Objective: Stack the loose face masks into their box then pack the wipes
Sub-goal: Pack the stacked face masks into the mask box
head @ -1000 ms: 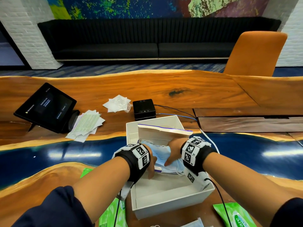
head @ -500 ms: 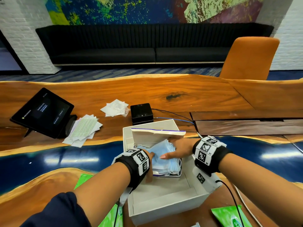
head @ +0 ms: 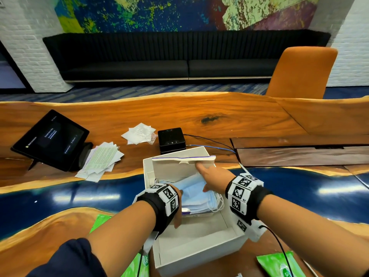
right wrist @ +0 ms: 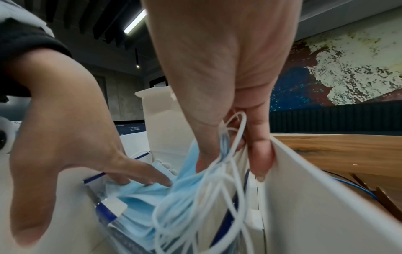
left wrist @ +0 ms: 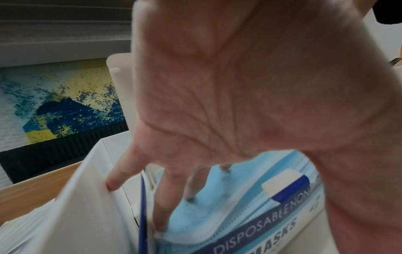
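A stack of blue face masks [head: 194, 193] lies in the open mask box [left wrist: 272, 228], printed "DISPOSABLE MASKS", whose lid flap [head: 179, 166] stands upright. That box sits inside a larger white carton [head: 199, 254]. My left hand [head: 178, 206] is spread, its straight fingertips [left wrist: 161, 226] pressing on the masks' left side. On the right end of the stack is my right hand [head: 207, 176], fingers extended down among the white ear loops [right wrist: 217, 189], one finger against the box wall. Green wipe packs [head: 279, 266] [head: 137, 264] lie beside the carton's near corners.
On the wooden table behind the carton are a black speaker box [head: 171, 139] with cables [head: 211, 145], clear sachets [head: 139, 133], a pile of leaflets [head: 101, 160] and a tilted tablet [head: 52, 138]. An orange chair [head: 303, 70] stands across the table.
The right hand has slid from the middle of the masks to their right end, one finger reaching up to the flap. The masks have settled flatter in the box. The left hand stays pressing.
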Motion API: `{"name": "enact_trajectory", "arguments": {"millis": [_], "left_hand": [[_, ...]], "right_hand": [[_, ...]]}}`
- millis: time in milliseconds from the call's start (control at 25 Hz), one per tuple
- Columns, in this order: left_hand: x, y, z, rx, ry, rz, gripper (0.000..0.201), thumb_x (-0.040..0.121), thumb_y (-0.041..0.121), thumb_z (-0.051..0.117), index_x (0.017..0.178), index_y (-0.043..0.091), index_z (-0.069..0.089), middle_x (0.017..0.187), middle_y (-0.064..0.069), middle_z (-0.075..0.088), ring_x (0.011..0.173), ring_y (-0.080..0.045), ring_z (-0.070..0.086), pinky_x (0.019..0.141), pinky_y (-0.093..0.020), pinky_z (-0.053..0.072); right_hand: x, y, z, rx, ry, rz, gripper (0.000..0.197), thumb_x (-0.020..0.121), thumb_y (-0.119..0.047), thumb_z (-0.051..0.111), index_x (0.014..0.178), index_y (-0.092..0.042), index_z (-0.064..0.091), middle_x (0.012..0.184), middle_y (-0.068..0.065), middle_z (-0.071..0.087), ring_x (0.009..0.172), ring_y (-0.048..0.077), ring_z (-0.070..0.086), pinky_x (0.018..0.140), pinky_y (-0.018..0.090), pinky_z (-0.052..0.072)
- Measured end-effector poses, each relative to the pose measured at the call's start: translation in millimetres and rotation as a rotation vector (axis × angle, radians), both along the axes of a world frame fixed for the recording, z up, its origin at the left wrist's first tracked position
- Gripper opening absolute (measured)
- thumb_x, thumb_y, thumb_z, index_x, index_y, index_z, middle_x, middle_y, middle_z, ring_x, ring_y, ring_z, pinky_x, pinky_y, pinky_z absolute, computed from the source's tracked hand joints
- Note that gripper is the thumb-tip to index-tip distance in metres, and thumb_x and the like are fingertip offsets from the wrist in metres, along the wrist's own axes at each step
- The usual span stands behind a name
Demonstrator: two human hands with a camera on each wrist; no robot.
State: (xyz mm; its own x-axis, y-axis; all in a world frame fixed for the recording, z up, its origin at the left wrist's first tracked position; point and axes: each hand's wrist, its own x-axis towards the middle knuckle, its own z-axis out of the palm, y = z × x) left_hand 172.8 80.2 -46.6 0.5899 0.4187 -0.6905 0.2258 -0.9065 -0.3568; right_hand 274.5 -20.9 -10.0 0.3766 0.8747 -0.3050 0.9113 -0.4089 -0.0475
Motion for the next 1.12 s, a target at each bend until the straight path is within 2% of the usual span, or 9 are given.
{"name": "enact_trajectory", "arguments": {"millis": [360,520,600,720,880,960,1000,1040,1120], "left_hand": [[-1,3,1,-0.101,0.009,0.036,0.106,0.077,0.051,0.067,0.150,0.024,-0.004,0.141,-0.019,0.042,0.121,-0.034,0.049,0.099,-0.043,0.044],[-3,5,-3,-0.099,0.045,-0.016,0.105,0.070,0.052,0.072,0.150,0.029,0.008,0.114,-0.010,0.059,0.110,-0.032,0.058,0.094,-0.043,0.049],[-3,7,-2,-0.091,0.026,-0.014,0.105,0.071,0.050,0.071,0.150,0.030,0.006,0.123,-0.014,0.057,0.108,-0.032,0.058,0.092,-0.043,0.050],[-7,5,6,-0.070,-0.006,-0.004,0.097,0.079,0.050,0.065,0.151,0.026,0.004,0.138,-0.022,0.045,0.115,-0.033,0.054,0.095,-0.040,0.047],[-16,-5,15,-0.061,0.002,-0.043,0.090,0.079,0.062,0.060,0.148,0.019,0.021,0.150,-0.018,0.030,0.126,-0.035,0.046,0.101,-0.043,0.039],[-23,-5,16,-0.043,-0.104,-0.016,0.051,0.081,0.055,0.062,0.108,0.013,0.051,0.145,-0.013,0.040,0.127,-0.033,0.046,0.105,-0.051,0.033],[-26,-2,12,-0.071,-0.167,0.021,0.037,0.091,0.044,0.054,0.076,0.012,0.043,0.142,-0.009,0.045,0.132,-0.031,0.040,0.110,-0.054,0.025],[-26,-1,9,-0.103,-0.194,0.102,0.044,0.098,0.034,0.042,0.062,0.014,0.026,0.135,0.000,0.050,0.137,-0.028,0.033,0.114,-0.055,0.014],[-25,5,6,-0.110,-0.190,0.055,0.042,0.102,0.028,0.030,0.062,0.017,0.026,0.098,0.017,0.049,0.141,-0.025,0.025,0.115,-0.056,0.003]], "right_hand": [[8,2,-12,-0.238,-0.013,-0.023,0.042,0.090,-0.026,0.060,0.121,0.002,0.056,0.127,0.018,0.056,0.116,0.032,0.054,0.090,0.034,0.046],[4,0,-18,-0.456,-0.096,-0.012,0.061,0.081,-0.044,0.068,0.124,-0.003,0.055,0.122,0.010,0.060,0.114,0.030,0.056,0.094,0.036,0.047],[5,-1,-18,-0.370,-0.161,0.007,0.059,0.076,-0.035,0.076,0.122,-0.005,0.055,0.112,0.007,0.061,0.107,0.029,0.060,0.091,0.036,0.051],[8,0,-8,-0.211,-0.155,0.035,0.049,0.080,-0.013,0.072,0.123,0.001,0.054,0.122,0.015,0.055,0.112,0.032,0.057,0.088,0.037,0.049],[5,-2,-4,-0.201,-0.177,0.049,0.055,0.076,-0.029,0.076,0.119,-0.002,0.056,0.121,0.014,0.057,0.108,0.030,0.060,0.084,0.035,0.050],[5,-8,-7,-0.241,-0.162,0.031,0.054,0.074,-0.035,0.076,0.115,-0.004,0.058,0.118,0.012,0.059,0.104,0.029,0.062,0.082,0.034,0.051],[6,-11,-5,-0.257,-0.162,0.018,0.056,0.073,-0.038,0.077,0.114,-0.004,0.059,0.116,0.011,0.061,0.103,0.028,0.062,0.082,0.034,0.052],[7,-15,-1,-0.291,-0.157,0.002,0.059,0.072,-0.042,0.077,0.114,-0.004,0.059,0.114,0.011,0.062,0.101,0.027,0.063,0.082,0.034,0.053],[9,-25,7,-0.354,-0.142,-0.030,0.067,0.069,-0.051,0.076,0.113,-0.003,0.060,0.104,0.008,0.063,0.091,0.025,0.062,0.076,0.031,0.053]]}}
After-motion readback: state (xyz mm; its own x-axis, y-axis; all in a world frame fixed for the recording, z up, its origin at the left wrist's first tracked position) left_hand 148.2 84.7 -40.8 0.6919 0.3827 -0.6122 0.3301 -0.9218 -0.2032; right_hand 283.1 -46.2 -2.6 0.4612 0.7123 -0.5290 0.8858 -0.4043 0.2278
